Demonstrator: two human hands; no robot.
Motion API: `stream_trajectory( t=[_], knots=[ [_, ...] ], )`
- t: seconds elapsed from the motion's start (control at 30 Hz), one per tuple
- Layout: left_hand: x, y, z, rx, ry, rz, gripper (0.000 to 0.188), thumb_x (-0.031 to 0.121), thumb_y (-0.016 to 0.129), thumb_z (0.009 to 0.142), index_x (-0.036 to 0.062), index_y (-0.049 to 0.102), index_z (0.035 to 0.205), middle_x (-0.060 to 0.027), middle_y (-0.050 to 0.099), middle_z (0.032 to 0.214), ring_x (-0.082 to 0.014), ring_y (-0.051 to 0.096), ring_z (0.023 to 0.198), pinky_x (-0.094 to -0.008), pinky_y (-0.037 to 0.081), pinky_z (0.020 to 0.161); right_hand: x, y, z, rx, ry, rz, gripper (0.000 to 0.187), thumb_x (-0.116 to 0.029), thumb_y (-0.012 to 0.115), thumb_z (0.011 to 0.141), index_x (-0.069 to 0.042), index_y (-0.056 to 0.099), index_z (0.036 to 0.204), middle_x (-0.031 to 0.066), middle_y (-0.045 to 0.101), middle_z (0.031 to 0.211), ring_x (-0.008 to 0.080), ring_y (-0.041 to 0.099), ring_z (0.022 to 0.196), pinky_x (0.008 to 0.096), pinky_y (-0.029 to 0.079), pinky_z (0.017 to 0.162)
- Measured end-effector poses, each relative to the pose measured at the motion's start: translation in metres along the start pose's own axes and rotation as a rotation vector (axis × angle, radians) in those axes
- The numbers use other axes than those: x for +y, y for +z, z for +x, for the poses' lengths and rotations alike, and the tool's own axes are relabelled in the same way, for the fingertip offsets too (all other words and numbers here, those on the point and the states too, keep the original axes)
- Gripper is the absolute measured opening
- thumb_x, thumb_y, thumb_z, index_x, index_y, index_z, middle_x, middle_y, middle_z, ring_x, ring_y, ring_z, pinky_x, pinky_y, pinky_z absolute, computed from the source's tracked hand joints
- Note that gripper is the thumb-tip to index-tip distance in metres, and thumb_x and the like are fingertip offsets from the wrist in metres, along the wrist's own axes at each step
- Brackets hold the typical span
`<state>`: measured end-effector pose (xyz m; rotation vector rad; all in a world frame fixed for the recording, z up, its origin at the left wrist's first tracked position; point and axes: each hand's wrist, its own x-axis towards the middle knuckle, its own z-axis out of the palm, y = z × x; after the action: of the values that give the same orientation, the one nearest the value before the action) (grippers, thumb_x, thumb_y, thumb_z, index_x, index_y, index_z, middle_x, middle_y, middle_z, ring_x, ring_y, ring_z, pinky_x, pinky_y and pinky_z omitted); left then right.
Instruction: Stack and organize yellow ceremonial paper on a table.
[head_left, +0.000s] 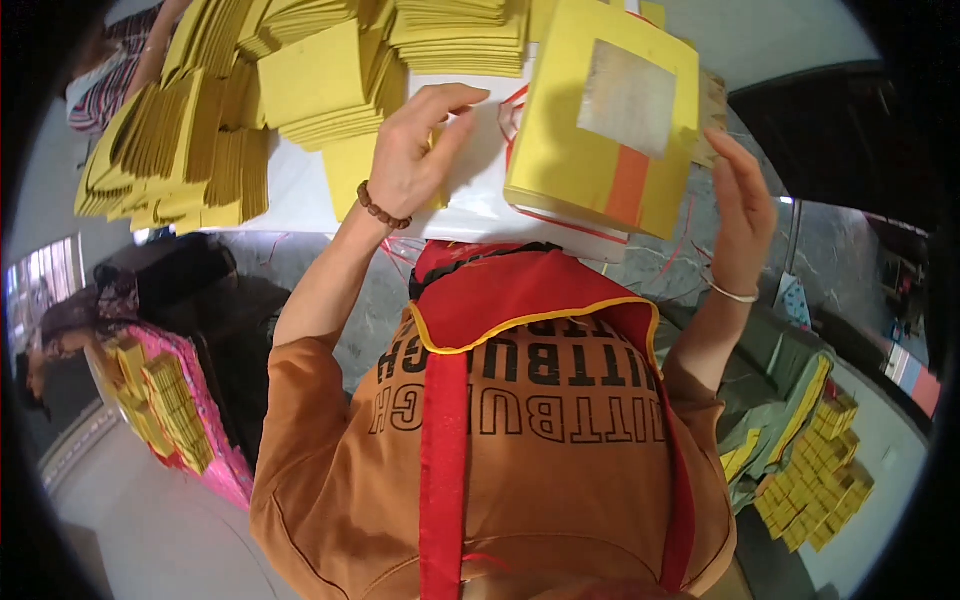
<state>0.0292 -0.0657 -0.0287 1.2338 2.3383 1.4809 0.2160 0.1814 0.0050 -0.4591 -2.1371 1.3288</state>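
A thick yellow card block (560, 150), with a pale, shiny window patch and an orange stripe, lies tilted at the table's front edge. I cannot tell whether it is one box or a stack. My left hand (420, 150), with a brown bead bracelet, hovers left of it with thumb and fingers apart and nothing in them. Between that hand and the block, a red cord or ribbon (512, 108) shows on the table. At the block's right side, my right hand (743, 205) is raised with fingers stretched out, holding nothing.
Stacks of folded yellow card (320, 80) cover the far left of the white table (300, 190). Another person's arm (155, 45) shows at the upper left. Yellow bundles lie in a pink-edged container (175, 400) at lower left, and a yellow pile (820, 480) stands at lower right.
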Motion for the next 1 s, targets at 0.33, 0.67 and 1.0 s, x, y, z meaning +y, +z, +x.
stream_trajectory(
  t=[0.33,0.67,1.0],
  knots=[
    [0.024,0.036,0.021,-0.340,0.688,0.387,0.038,0.032,0.063,0.076,0.0097,0.061,0.107,-0.0070,0.055,0.109,-0.0250,0.050,0.098,-0.0356,0.038,0.079,0.036,0.011,-0.013,-0.265,-0.211,-0.221,0.018,-0.011,0.066,0.076,-0.006,0.067,0.094,0.0083,0.059,0.106,0.0303,0.049,0.114,0.0380,0.037,0.095],
    [0.036,0.038,0.034,-0.337,0.673,0.225,0.012,0.011,0.064,0.076,0.0046,0.063,0.085,-0.0062,0.058,0.076,-0.0229,0.055,0.069,-0.0314,0.045,0.059,0.029,0.001,-0.015,-0.447,-0.190,-0.245,0.041,-0.020,0.075,0.066,-0.014,0.067,0.106,0.0055,0.049,0.120,0.0304,0.034,0.126,0.0408,0.027,0.104],
    [0.037,0.035,0.039,-0.375,0.572,0.132,0.005,0.008,0.060,0.077,0.0029,0.060,0.077,-0.0072,0.058,0.072,-0.0238,0.057,0.068,-0.0327,0.047,0.061,0.038,-0.006,-0.010,-0.485,-0.111,0.038,0.037,-0.017,0.071,0.068,-0.009,0.065,0.103,0.0051,0.055,0.118,0.0291,0.033,0.129,0.0413,0.025,0.105]
  ],
)
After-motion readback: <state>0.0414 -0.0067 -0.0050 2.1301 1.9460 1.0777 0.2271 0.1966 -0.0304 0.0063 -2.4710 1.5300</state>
